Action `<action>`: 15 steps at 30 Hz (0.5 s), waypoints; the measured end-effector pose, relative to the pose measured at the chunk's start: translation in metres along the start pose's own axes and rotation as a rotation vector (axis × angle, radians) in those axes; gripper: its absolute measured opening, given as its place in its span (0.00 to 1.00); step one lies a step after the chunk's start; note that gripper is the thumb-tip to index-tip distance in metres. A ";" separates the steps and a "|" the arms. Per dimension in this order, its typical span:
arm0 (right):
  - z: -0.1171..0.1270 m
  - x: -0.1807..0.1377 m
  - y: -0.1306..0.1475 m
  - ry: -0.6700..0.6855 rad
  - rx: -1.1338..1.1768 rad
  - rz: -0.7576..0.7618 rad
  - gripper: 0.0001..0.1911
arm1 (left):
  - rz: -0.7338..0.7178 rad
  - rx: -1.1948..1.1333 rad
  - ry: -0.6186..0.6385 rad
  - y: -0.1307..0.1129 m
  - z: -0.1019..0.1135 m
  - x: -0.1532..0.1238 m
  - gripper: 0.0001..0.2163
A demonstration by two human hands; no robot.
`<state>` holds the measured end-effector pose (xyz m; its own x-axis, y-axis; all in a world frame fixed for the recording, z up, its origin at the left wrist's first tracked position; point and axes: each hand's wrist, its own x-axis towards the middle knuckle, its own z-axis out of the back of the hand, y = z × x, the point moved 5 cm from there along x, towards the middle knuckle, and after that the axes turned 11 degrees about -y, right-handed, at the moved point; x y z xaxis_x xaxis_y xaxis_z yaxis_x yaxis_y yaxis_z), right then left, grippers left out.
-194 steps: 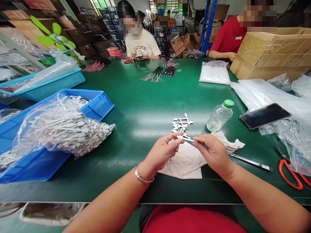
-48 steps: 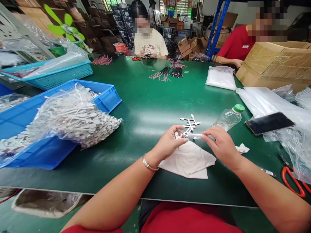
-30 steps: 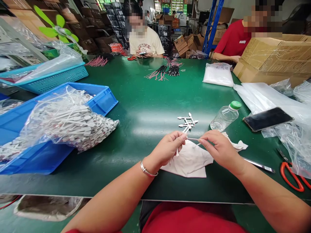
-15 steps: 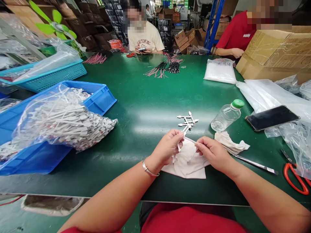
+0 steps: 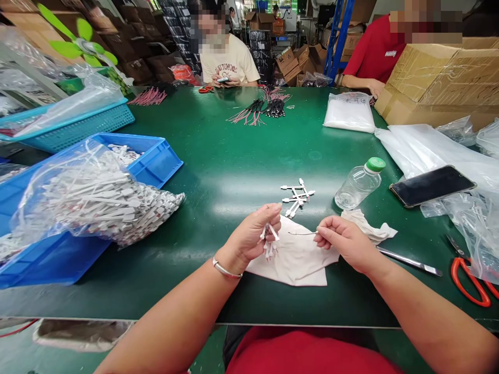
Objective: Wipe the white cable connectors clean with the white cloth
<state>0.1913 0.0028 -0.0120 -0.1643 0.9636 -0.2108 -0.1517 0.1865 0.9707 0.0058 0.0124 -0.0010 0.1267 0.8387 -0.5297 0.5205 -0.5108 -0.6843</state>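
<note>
My left hand is closed around a bunch of small white connector pieces, whose ends stick out below the fingers. To its right, my right hand pinches a thin, needle-like tool pointing left; the part inside the fingers is hidden. Tool and bunch are apart. Under both hands lies a pale cloth on the table. Just beyond the left hand, several white connector pieces form a loose, crossed pile.
A clear bottle with a green cap, a phone, tweezers and red-handled scissors lie to the right. A bag of white pieces rests on a blue bin at left. Two people sit across the table.
My hands have moved apart, the left one back to the left. A white piece that stretched between them is no longer there; the thin tool now shows in my right hand.
</note>
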 end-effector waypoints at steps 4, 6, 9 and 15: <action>0.009 -0.004 0.008 -0.049 0.068 0.102 0.15 | 0.057 0.113 -0.039 0.007 0.004 0.000 0.16; 0.012 -0.008 0.014 -0.090 0.050 0.191 0.14 | 0.101 0.193 -0.054 0.012 0.004 0.000 0.15; 0.016 -0.014 0.022 -0.146 -0.074 0.369 0.11 | 0.110 0.270 -0.016 0.015 0.001 -0.004 0.20; 0.015 -0.023 0.027 -0.171 -0.300 0.631 0.04 | -0.039 0.431 -0.016 0.012 -0.004 -0.013 0.18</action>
<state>0.2053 -0.0110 0.0207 -0.1580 0.8915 0.4246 -0.3431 -0.4527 0.8230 0.0135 -0.0043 -0.0003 0.0990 0.8578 -0.5043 0.1240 -0.5135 -0.8491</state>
